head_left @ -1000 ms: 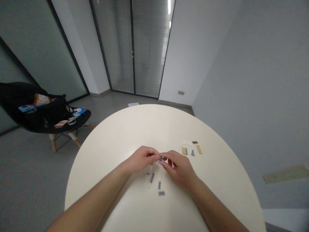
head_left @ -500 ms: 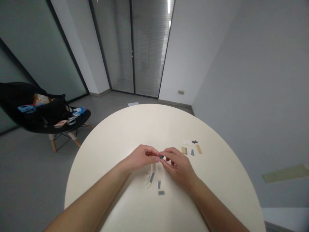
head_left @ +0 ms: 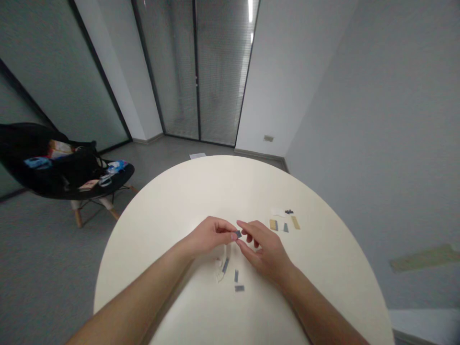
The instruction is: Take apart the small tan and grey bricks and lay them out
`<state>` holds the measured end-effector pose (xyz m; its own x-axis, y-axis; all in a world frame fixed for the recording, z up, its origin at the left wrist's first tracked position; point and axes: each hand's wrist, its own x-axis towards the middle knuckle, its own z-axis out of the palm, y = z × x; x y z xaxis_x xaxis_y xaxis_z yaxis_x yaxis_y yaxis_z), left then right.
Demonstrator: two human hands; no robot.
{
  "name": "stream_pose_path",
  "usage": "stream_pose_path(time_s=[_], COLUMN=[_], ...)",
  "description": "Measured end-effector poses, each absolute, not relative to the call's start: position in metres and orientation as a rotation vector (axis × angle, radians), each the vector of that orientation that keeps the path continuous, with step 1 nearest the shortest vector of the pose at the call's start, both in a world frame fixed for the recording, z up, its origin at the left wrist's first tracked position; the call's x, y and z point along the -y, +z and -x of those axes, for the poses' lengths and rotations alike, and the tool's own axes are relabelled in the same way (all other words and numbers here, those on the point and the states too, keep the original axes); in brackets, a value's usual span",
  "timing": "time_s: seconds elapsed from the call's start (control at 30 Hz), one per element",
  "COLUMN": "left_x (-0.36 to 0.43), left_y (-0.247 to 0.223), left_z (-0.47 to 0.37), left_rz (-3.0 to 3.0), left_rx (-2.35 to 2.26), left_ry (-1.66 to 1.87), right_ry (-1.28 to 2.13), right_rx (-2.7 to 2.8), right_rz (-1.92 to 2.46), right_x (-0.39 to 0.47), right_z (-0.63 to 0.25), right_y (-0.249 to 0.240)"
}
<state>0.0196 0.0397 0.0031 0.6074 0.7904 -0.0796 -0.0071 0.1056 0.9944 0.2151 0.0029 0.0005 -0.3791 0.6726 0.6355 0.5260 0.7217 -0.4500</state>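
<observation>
My left hand (head_left: 213, 235) pinches a small dark grey toy building piece (head_left: 238, 234) between thumb and fingertips, above the round table. My right hand (head_left: 264, 244) is just to the right of that piece, its thumb and forefinger spread apart around it. Whether a fingertip still touches the piece I cannot tell. Below the hands lie a grey strip (head_left: 225, 265) among pale pieces (head_left: 219, 276), a short upright grey piece (head_left: 236, 275) and a sideways grey piece (head_left: 239, 288).
Right of my hands on the white table (head_left: 172, 191) lie tan pieces (head_left: 273, 224), a tan strip (head_left: 295, 222), a grey wedge-like piece (head_left: 285, 227), white pieces (head_left: 278, 212) and black bits (head_left: 289, 211). A black chair (head_left: 46, 187) with a bag stands at the left.
The fingers of my right hand have parted from their pinch on the dark grey piece, which now shows more of its flat face. My left hand keeps its hold.
</observation>
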Motion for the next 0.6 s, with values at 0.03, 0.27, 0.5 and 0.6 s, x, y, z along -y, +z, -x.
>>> stream_pose_path(time_s=[0.03, 0.27, 0.5, 0.6], left_x=[-0.0397, -0.0401, -0.0407, -0.0409], left_y=[0.0033, 0.0032, 0.0037, 0.0064], left_z=[-0.0196, -0.0183, -0.0142, -0.0137], left_rz=[-1.355, -1.33, -1.352, -1.37], left_rx=[-0.747, -0.715, -0.702, -0.691], left_ry=[0.672, 0.664, 0.677, 0.673], right_ry=[0.209, 0.224, 0.179, 0.172], right_rx=[2.067, 2.074, 2.043, 2.039], right_rz=[0.909, 0.946, 0.926, 0.934], right_x=[-0.0031, -0.0029, -0.002, -0.0012], right_z=[-0.2158, -0.2173, -0.2149, -0.215], right_y=[0.0005, 0.0014, 0.0074, 0.0072])
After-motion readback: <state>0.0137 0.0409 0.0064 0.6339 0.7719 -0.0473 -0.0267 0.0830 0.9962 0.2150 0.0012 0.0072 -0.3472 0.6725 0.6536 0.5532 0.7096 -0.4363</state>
